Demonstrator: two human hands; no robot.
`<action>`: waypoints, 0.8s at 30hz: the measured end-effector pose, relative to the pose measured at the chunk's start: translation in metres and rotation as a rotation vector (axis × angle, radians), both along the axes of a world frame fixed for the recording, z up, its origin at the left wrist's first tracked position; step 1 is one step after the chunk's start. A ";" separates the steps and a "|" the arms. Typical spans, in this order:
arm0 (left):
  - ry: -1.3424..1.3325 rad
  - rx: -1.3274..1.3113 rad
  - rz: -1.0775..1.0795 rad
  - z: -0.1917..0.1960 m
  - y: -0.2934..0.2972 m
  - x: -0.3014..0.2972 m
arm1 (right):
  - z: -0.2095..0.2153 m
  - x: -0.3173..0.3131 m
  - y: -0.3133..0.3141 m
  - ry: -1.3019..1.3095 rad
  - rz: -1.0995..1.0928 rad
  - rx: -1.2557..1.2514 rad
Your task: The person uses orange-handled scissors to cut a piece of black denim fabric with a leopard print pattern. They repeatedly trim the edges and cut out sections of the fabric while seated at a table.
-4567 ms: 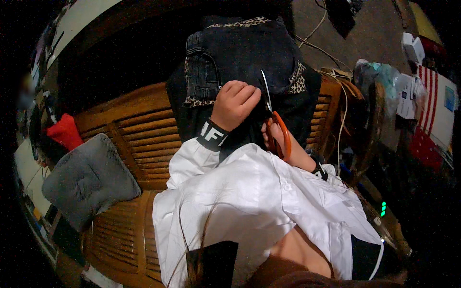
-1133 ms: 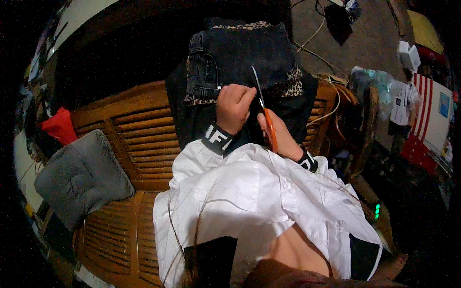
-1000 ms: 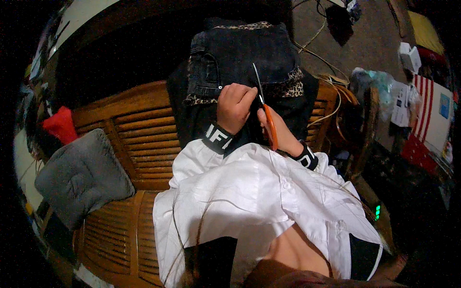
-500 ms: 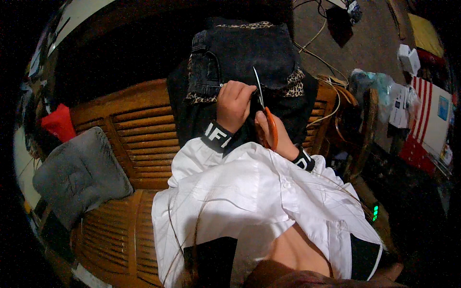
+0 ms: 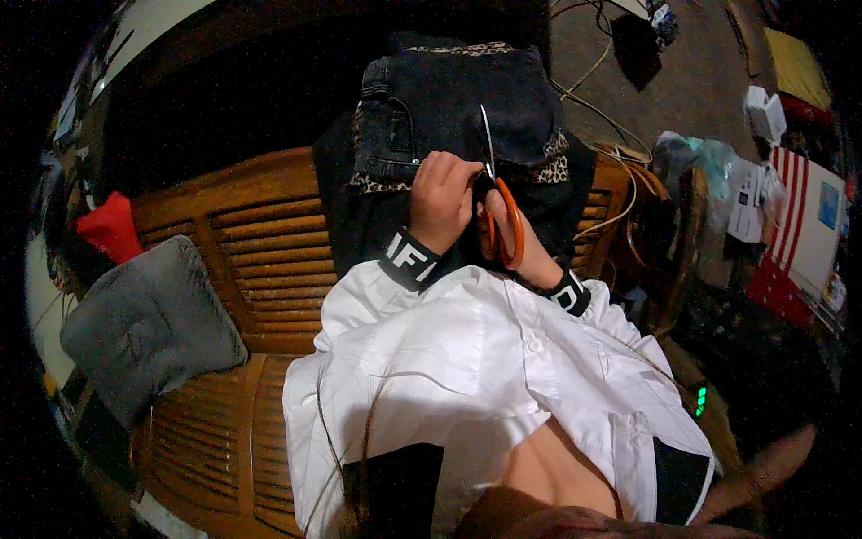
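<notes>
Clock positions are taken from the middle of the view.

Item 1: my left grip (image 5: 440, 205), 12 o'clock. Fingers curled and drawn together, thumb tip at the near edge of the folded cloth; I cannot tell whether it has hold of any fabric.

Item 2: my right grip (image 5: 503, 229), 2 o'clock, closed about item 3.

Item 3: orange-handled scissors (image 5: 518, 229). Handles in my right grip, silver blade directed to 12 o'clock over the denim, just beside my left fingertips.

Item 4: dark denim garment (image 5: 440, 99), folded, 12 o'clock; pocket seam at its left.

Item 5: leopard-print fabric (image 5: 549, 171), showing at the edges of item 4.

Item 6: black cloth (image 5: 368, 220), beneath items 4 and 5.

Item 7: slatted wooden worktop (image 5: 278, 234), brown, under the black cloth and extending toward 8 o'clock.

Item 8: grey cushion (image 5: 148, 328), 9 o'clock, on the worktop.

Item 9: red cloth-like article (image 5: 109, 226), between 9 and 10 o'clock, just beyond the cushion.

Item 10: clear plastic bag (image 5: 682, 157), 2 o'clock.
</notes>
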State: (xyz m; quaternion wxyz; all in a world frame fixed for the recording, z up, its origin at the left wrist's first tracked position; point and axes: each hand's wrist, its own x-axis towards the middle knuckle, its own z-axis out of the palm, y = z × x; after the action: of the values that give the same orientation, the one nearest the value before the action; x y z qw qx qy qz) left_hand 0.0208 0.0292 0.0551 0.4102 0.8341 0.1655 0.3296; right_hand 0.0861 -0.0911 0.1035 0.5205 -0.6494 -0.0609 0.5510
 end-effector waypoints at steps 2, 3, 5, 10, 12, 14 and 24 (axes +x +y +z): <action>0.002 -0.002 0.001 0.002 0.000 0.000 | -0.001 0.000 0.000 -0.056 0.003 -0.036; 0.005 -0.005 0.001 0.002 0.000 -0.001 | -0.002 0.000 0.000 -0.069 0.008 -0.067; 0.000 -0.009 0.003 0.000 0.000 -0.002 | 0.000 0.001 -0.001 -0.079 0.036 -0.118; -0.016 -0.052 0.003 -0.006 0.000 -0.002 | -0.005 -0.004 -0.006 -0.140 0.094 -0.146; 0.006 -0.085 0.022 -0.007 -0.002 0.001 | -0.008 -0.003 -0.008 0.022 0.016 -0.052; 0.025 -0.097 0.050 -0.011 -0.003 0.000 | -0.009 -0.005 -0.008 0.084 -0.002 -0.004; 0.106 -0.164 0.078 -0.005 -0.001 -0.002 | 0.026 -0.006 -0.032 0.103 0.129 -0.042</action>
State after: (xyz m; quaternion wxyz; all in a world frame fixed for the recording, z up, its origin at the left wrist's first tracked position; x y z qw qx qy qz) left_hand 0.0189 0.0284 0.0504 0.4544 0.8070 0.2458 0.2862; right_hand 0.0801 -0.1236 0.1294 0.4726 -0.6259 -0.0640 0.6171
